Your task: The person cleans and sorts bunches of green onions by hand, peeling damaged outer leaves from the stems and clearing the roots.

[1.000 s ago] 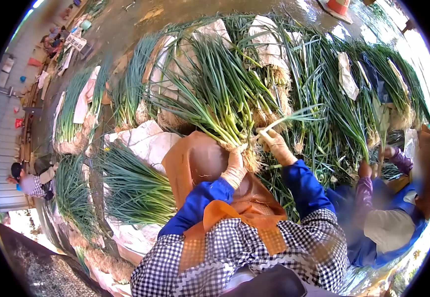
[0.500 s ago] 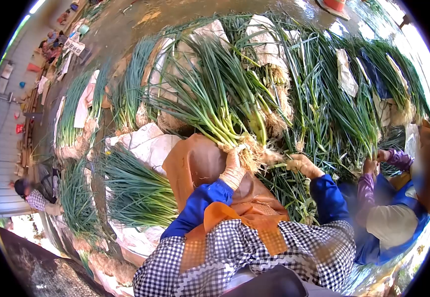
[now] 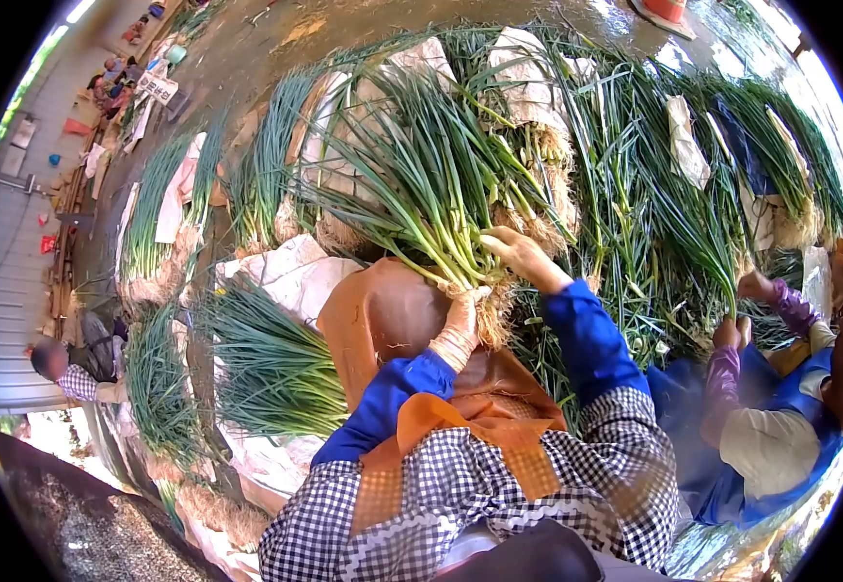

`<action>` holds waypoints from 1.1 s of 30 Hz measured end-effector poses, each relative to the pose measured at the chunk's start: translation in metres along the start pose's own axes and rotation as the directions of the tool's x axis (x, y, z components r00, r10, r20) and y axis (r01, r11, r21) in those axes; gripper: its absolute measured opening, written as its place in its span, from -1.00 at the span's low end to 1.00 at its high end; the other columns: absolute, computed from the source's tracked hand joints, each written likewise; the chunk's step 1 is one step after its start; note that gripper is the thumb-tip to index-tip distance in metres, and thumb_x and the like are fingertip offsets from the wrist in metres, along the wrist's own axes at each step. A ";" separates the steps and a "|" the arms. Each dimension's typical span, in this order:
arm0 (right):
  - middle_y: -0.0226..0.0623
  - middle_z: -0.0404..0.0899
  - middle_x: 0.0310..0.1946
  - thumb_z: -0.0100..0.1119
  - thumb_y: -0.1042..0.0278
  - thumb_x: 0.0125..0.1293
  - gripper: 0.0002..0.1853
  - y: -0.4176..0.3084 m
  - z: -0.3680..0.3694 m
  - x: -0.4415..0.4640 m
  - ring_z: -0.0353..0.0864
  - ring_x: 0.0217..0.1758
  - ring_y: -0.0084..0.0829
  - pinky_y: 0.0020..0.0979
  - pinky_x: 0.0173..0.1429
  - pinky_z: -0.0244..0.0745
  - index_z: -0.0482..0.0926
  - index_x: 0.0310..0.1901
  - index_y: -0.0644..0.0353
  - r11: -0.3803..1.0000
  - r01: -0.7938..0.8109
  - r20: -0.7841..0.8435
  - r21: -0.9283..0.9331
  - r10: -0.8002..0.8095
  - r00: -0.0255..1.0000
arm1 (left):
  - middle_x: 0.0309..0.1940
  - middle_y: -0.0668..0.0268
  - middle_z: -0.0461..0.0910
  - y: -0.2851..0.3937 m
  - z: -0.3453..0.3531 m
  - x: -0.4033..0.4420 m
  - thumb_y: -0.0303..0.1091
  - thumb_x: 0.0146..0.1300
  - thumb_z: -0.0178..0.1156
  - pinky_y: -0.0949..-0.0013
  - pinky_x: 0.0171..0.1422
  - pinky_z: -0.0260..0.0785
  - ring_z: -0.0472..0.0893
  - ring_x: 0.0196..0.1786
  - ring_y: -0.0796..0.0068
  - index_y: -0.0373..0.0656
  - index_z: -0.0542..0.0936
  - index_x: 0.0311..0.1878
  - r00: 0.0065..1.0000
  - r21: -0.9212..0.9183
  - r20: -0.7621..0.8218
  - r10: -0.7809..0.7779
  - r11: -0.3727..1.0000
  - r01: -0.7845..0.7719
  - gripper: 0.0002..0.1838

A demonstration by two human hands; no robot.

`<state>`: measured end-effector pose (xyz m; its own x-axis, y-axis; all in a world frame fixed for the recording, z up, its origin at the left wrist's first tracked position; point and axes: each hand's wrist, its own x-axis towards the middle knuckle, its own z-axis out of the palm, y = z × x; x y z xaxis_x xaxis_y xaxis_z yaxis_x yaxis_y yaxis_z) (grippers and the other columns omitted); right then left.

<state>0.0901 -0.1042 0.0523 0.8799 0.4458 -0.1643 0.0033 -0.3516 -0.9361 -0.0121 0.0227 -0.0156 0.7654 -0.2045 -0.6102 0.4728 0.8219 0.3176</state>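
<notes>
Green and white, the held bunch (image 3: 436,194) of long-leaved onions sits just beyond the far edge of the brown apron (image 3: 407,310), with its long axis slanting: leaf tips fan away and to the left, roots (image 3: 494,315) point back toward the wearer. From my remote view, the left hand (image 3: 458,335) is closed around the base, its palm side and the stalks inside it hidden from me. The right hand (image 3: 523,260) has bent fingers against the stalks at the bunch's right side; I cannot tell whether they grip one. Leaf ends blend into the bundles behind, so I cannot trace every tip. Pale wraps, such as the white sack (image 3: 528,82) beyond the bunch, enclose leaf bundles, with roots showing at the near end. Left of the apron, a loose pile (image 3: 271,364) of onions lies on pale sheeting (image 3: 290,274), its leaves pointing left, its bases partly behind the apron. Near the far left corner of the ground, a turquoise tub (image 3: 176,54) is too small for me to read its contents. At right, a co-worker in purple sleeves (image 3: 724,378) is partly cut off by the dark lens rim.
</notes>
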 end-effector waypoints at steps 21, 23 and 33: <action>-0.18 0.60 -0.39 0.11 -0.03 0.23 -0.54 0.004 0.017 0.010 0.54 -0.33 -0.41 -0.39 -0.19 0.43 0.55 -0.19 0.30 0.960 -0.061 -0.065 0.273 0.082 0.995 | -0.39 0.23 0.57 0.003 0.002 -0.009 -0.47 0.12 0.05 0.37 -0.25 0.48 0.57 -0.36 0.36 -0.26 0.52 -0.21 0.995 0.045 -0.063 0.073 0.996 -0.071 -0.83; -0.22 0.61 -0.38 0.12 0.00 0.23 -0.55 0.008 0.038 0.040 0.51 -0.36 -0.45 -0.41 -0.22 0.41 0.55 -0.19 0.35 0.989 -0.087 0.163 0.119 0.066 0.984 | -0.35 0.26 0.58 0.010 0.013 -0.021 -0.45 0.13 0.08 0.35 -0.14 0.47 0.58 -0.30 0.36 -0.23 0.54 -0.20 0.998 0.035 -0.063 0.031 0.999 -0.029 -0.83; -0.49 0.37 -0.63 0.03 0.03 0.29 -0.65 0.029 0.050 0.022 0.24 -0.61 -0.67 -0.60 -0.50 0.21 0.53 -0.35 0.20 0.802 -0.058 -0.053 0.595 0.111 0.992 | -0.26 0.23 0.55 -0.007 -0.006 0.010 -0.37 0.13 0.20 0.32 -0.21 0.47 0.55 -0.31 0.37 -0.17 0.45 -0.01 0.964 -0.022 -0.158 0.215 0.975 -0.221 -0.66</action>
<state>0.0860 -0.0631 0.0055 0.8989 0.3594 -0.2505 -0.3309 0.1822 -0.9259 -0.0103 0.0183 -0.0278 0.7701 0.0634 -0.6347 0.2824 0.8584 0.4283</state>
